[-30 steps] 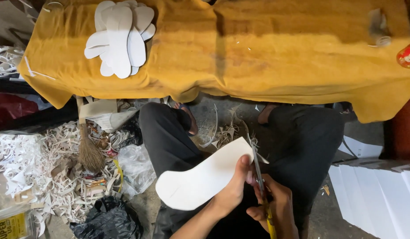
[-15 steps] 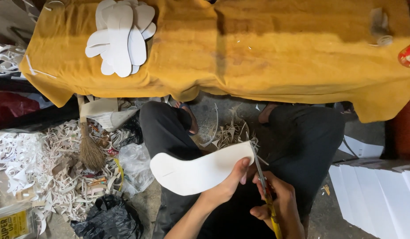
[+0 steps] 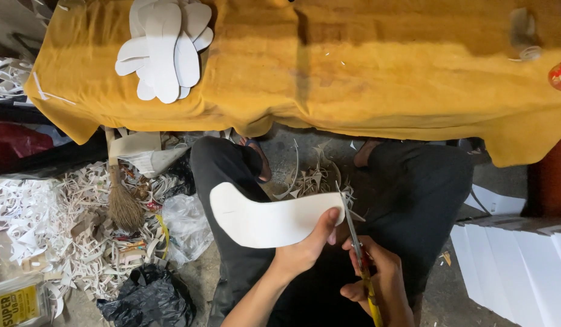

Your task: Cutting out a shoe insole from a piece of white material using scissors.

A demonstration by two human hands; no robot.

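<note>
**Scissors at the edge of the white piece**

Since the earlier frames, my left hand has lifted the white sole-shaped piece a little higher over my knees. Its grip is closed on the right end of the piece. My right hand holds the scissors; how wide the blades are I cannot tell. My thumb lies near them and could be nicked. Farther, cut soles lie on the yellow-covered counter.

My left hand and right hand were bare, no sleeves on my forearms; I wore black trousers and sandals.
</note>
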